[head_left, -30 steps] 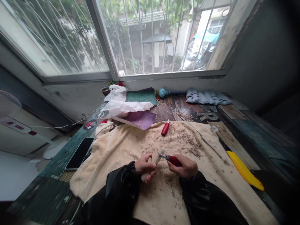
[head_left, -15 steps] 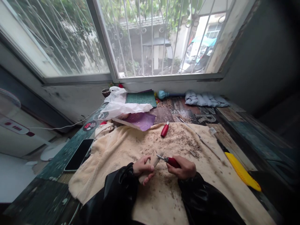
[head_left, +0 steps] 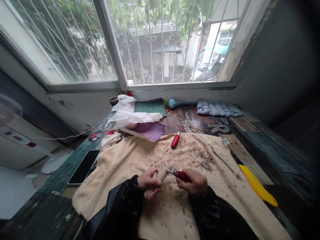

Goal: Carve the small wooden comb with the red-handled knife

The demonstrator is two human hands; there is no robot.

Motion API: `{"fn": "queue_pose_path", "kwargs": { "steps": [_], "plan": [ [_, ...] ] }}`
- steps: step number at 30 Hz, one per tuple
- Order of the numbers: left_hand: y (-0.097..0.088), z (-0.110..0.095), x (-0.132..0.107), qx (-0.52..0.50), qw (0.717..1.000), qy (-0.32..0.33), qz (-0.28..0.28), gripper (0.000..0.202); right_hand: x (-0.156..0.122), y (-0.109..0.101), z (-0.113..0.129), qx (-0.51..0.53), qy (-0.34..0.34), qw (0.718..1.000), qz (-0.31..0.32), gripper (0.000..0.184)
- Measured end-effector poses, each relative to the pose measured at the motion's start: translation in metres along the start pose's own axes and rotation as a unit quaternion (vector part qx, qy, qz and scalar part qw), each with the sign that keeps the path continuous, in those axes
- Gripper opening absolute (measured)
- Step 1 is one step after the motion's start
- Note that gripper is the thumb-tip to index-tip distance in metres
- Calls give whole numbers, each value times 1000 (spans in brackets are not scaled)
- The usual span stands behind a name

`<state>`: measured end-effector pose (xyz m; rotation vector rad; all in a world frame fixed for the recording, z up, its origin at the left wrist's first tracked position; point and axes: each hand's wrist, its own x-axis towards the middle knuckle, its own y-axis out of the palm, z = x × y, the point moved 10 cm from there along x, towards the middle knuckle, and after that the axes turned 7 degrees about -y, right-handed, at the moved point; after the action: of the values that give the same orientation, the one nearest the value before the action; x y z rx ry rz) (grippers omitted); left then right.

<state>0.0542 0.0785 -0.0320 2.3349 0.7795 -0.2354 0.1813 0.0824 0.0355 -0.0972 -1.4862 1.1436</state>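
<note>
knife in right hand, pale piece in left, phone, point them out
Knife (head_left: 182,176), head view, on its red handle
Pale piece (head_left: 162,174), head view, on its upper part
Phone (head_left: 84,167), head view, on its screen

Red-handled knife (head_left: 182,175), blade at slanted pale wood (head_left: 162,174)

Noted pale beige on the wooden piece (head_left: 163,173), deep red on the knife handle (head_left: 183,176), silver on the blade (head_left: 170,171). Similar red on the second tool (head_left: 175,141). Logged cream for the cloth (head_left: 120,166), speckled with brown shavings (head_left: 207,164). Black on both sleeves (head_left: 125,205). Recorded yellow on the long handle (head_left: 257,185), purple on the sheet (head_left: 155,132). Seen on the tabletop (head_left: 37,203): patchwork print in teal, brown and black, pale lettering (head_left: 218,128).
</note>
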Motion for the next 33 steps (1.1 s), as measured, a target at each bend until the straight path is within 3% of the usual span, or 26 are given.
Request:
{"fn": "queue_pose_path", "kwargs": {
  "steps": [16, 20, 22, 24, 29, 33],
  "plan": [
    [5, -5, -13, 8, 999, -33, 22, 40, -2, 3, 7, 24, -2, 1000, -13, 31],
    [1, -2, -28, 0, 999, -30, 26, 42, 0, -9, -15, 5, 42, 999, -28, 34],
    [4, 4, -36, -1, 997, -45, 56, 46, -2, -22, -35, -26, 92, 994, -53, 32],
    [-7, 1, -39, -25, 1000, -13, 10, 36, -3, -28, -47, -43, 120, 990, -66, 30],
    [-17, 1, -28, -45, 999, 7, -23, 31, -4, -10, -34, -21, 109, 993, -45, 35],
    [-20, 1, -23, -79, 997, 12, -15, 28, -5, -2, -30, -5, 102, 994, -34, 38]
  ]
}}
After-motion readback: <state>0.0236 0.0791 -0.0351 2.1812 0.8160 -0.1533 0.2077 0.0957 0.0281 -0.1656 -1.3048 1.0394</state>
